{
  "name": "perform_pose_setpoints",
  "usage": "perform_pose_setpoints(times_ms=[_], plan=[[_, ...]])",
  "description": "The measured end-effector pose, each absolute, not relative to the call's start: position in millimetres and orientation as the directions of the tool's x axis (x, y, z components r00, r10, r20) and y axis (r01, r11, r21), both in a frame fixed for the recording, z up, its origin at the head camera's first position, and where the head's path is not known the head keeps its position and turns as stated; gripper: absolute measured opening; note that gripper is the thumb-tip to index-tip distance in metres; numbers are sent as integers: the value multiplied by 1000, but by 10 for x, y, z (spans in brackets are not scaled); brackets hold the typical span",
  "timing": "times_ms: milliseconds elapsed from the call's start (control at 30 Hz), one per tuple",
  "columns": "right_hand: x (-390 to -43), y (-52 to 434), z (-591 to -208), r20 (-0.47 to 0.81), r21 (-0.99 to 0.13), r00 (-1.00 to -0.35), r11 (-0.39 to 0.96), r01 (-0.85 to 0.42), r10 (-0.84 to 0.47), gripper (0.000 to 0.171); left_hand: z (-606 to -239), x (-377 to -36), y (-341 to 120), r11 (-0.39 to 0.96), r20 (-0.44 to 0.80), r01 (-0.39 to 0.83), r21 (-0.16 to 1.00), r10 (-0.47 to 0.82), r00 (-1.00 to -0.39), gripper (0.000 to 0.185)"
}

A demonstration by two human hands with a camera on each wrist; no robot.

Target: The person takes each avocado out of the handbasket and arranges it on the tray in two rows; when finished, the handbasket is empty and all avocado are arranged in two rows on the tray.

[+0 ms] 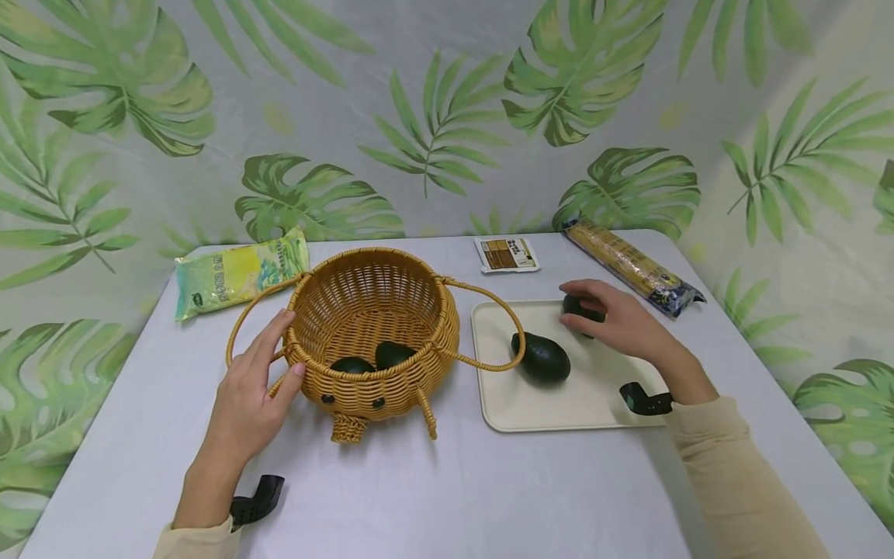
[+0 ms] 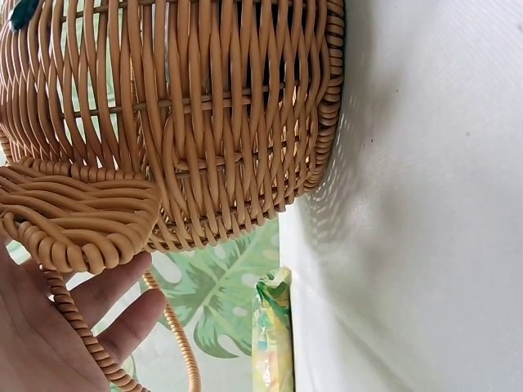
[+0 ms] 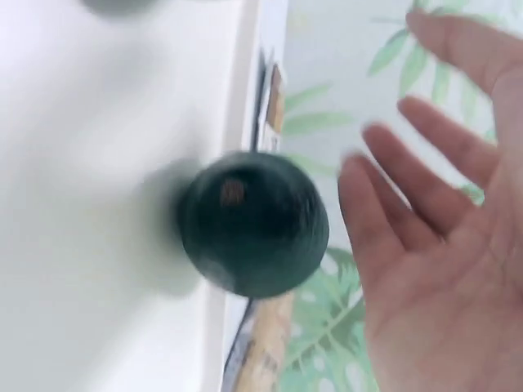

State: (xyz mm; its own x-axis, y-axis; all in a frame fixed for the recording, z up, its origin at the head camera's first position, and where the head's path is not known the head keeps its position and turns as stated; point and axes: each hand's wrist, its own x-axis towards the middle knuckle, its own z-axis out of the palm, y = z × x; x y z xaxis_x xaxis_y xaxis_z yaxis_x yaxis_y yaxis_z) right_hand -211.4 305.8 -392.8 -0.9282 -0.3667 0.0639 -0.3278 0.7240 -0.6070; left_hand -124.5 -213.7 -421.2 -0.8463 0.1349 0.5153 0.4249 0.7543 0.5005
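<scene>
The head view looks down from in front of the basket (image 1: 370, 334). The left wrist view sits close against its wall (image 2: 221, 114). The right wrist view, blurred, seemingly faces an avocado (image 3: 253, 222) right of it.

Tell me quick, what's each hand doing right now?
Left hand: open, fingers resting on the basket rim.
Right hand: open, fingers spread over an avocado, not gripping it.

Noodle packet (image 1: 632, 265) (far right), sachet (image 1: 507, 254).
</scene>
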Motion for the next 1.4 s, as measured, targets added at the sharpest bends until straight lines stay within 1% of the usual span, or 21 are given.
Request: perform_pose_setpoints(times_ms=[67, 133, 267, 333, 400, 467, 600, 733, 900, 1033, 1400], plan=[[-2084, 3002, -3954, 21, -672, -908, 667, -322, -418, 55, -4210, -1249, -2138, 754, 518, 427, 499, 135, -845, 67], [-2056, 2953, -3985, -32, -708, -879, 631, -316, -476, 59, -4210, -1252, -2138, 755, 522, 430, 495, 137, -842, 67], [-2016, 2879, -4052, -136, -721, -826, 626, -296, -547, 70, -4210, -1255, -2141, 754, 526, 434, 493, 139, -839, 67], [-2010, 2849, -4083, -165, -712, -816, 639, -291, -555, 72, -4212, -1254, -2145, 755, 523, 431, 494, 138, -841, 67], [-2017, 2822, -4114, -163, -699, -820, 651, -297, -548, 71, -4214, -1250, -2148, 757, 520, 429, 494, 138, -843, 66], [-2027, 2786, -4138, -135, -682, -847, 668, -297, -514, 70, -4217, -1245, -2152, 758, 517, 425, 494, 137, -845, 66], [-2050, 2696, -4175, -24, -597, -916, 740, -309, -401, 69, -4223, -1240, -2154, 762, 508, 417, 495, 135, -850, 66], [-2080, 2598, -4184, 57, -515, -952, 808, -287, -301, 71, -4232, -1232, -2151, 764, 505, 413, 496, 134, -853, 67], [-2119, 2510, -4148, 59, -453, -973, 863, -225, -223, 74, -4239, -1224, -2147, 758, 509, 417, 502, 131, -851, 67], [-2131, 2481, -4115, 29, -421, -979, 886, -194, -200, 75, -4235, -1224, -2147, 758, 509, 416, 502, 130, -851, 67], [-2132, 2483, -4004, 73, -409, -973, 884, -228, -217, 73, -4231, -1248, -2144, 750, 520, 432, 501, 137, -843, 66]])
